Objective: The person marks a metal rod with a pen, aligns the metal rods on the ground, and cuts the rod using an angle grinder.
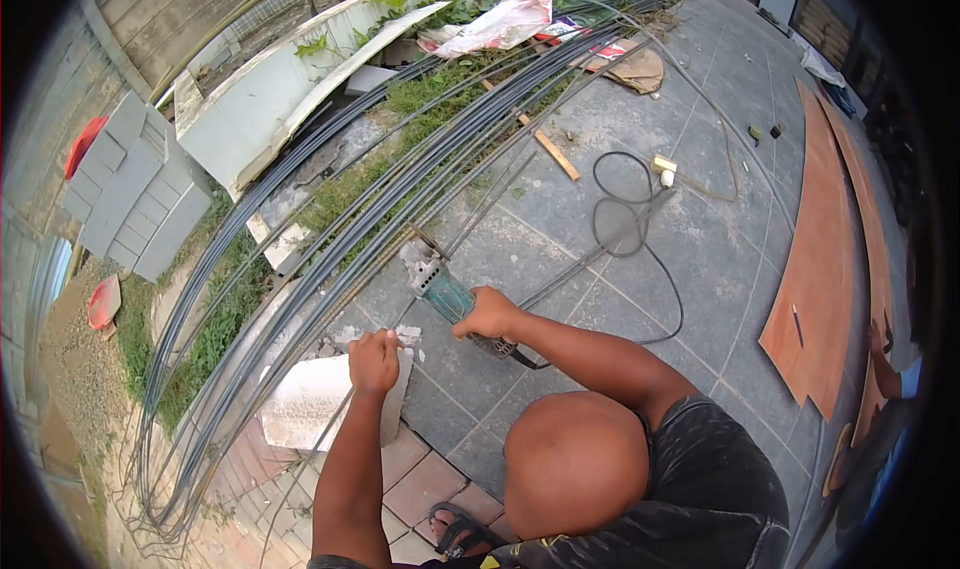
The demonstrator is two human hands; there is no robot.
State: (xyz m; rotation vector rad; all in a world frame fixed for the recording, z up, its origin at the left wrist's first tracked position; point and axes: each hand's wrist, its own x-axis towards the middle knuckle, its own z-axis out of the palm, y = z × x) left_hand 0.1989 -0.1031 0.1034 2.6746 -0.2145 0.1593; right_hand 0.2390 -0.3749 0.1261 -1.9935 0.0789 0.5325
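Observation:
My right hand [490, 314] is wrapped round the teal body of an angle grinder [445, 291]. The grinder's metal head points away from me, close to the bundle of long steel bars. My left hand [374, 360] is closed round a thin steel rod [340, 409], which runs down towards my foot. Below that hand lies a pale broken slab [310, 401]. The long steel bars [390, 204] curve from the lower left to the upper right, passing beyond both hands. The grinder's disc cannot be clearly made out.
A black cable [682, 309] loops over the grey tiles to a power socket [664, 165]. A wooden strip [550, 149] lies beyond the grinder. Plywood sheets [815, 269] lie to the right, with another person's arm [882, 369] beside them. Grey stacked panels [130, 189] stand left.

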